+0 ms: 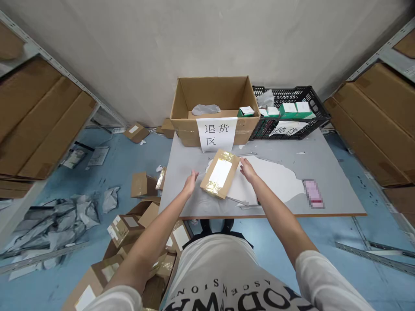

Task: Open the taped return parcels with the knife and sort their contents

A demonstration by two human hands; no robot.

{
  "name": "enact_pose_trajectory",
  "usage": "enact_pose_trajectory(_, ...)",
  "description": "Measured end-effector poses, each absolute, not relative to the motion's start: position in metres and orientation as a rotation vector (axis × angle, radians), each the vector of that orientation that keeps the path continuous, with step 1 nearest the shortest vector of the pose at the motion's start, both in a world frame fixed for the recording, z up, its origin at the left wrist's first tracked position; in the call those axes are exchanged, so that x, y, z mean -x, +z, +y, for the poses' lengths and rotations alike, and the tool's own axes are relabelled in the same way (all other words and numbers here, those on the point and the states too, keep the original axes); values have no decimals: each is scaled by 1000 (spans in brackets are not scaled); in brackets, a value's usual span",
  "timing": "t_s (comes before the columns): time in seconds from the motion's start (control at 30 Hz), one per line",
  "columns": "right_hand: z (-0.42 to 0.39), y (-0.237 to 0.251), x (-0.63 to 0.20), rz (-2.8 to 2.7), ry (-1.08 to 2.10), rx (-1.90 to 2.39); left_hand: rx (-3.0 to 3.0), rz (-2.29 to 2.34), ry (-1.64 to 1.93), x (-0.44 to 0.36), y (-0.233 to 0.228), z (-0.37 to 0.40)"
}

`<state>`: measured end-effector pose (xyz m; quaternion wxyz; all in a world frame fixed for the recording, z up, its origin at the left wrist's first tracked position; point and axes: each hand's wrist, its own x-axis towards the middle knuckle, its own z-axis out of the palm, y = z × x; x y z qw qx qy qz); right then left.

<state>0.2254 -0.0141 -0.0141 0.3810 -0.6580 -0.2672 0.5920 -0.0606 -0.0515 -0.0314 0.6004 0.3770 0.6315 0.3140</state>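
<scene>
At the grey packing table (pixel 324 172), we flank a taped cardboard parcel (pixel 220 173) with both hands.

Our left hand (pixel 190 182) and right hand (pixel 248 169) sit just beside the parcel's short ends, fingers loose and spread, gripping nothing; contact is hard to confirm. We judge this the moment of taking hold, which calls for both palms closing inward. White sheets (pixel 275 181) lie beneath it, an open labelled carton (pixel 214 108) stands behind, bare tabletop stretches rightward, and the near edge runs close below.
</scene>
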Motion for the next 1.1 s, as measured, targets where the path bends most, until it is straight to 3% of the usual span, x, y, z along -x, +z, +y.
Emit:
enact_pose_trajectory(0.17, -113, -42, -197, -434, 1652, 1546, -749, 1301, 385, 50, -7, -2)
enact_pose_trajectory(0.33, -145, -35, -169, -481, 1639, 1471, -734, 1049, 329, 49, 1, -19)
enact_pose_trajectory(0.6, -96, -3, -190, -728, 1746, 1343, -690, 969, 526, 48, 6, -52)
enact_pose_trajectory(0.87, -5, 25, -230, -1169, 1874, 1378, -577, 867, 962, 2, -4, -112)
enact_pose_trajectory(1.1, 45, 15, -226, -1410, 1949, 1377, -526, 806, 1023, -55, -21, -157)
